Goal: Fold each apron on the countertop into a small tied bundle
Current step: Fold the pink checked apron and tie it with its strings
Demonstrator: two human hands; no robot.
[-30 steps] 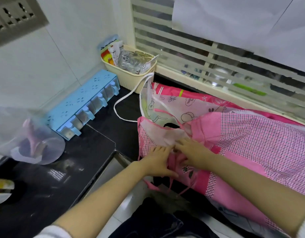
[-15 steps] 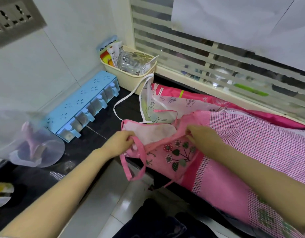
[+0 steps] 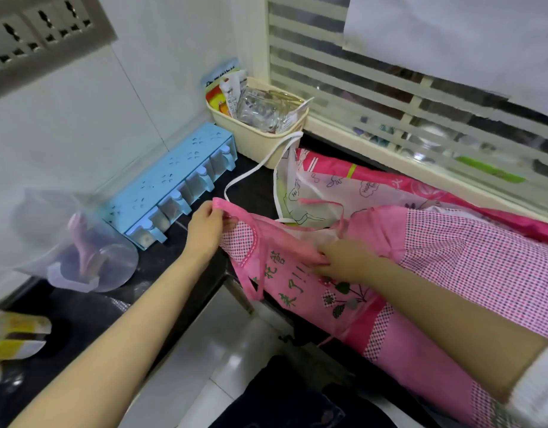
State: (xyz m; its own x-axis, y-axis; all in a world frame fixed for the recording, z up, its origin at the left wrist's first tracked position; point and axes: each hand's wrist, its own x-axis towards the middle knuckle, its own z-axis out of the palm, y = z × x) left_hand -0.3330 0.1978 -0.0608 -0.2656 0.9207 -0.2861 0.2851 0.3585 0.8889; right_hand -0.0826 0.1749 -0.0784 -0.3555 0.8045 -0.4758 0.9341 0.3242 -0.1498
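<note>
left hand (image 3: 204,225) pinches checked pink apron (image 3: 451,267) corner | right hand (image 3: 343,261) presses cloth

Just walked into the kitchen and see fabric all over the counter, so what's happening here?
A person is working on a pink checked apron spread over the dark countertop. The left hand pinches its top corner and pulls it out toward the blue spice rack, while the right hand presses the bib. Two more aprons, a translucent printed one and a bright pink one, lie unfolded behind it. No tied bundle is in sight.
</note>
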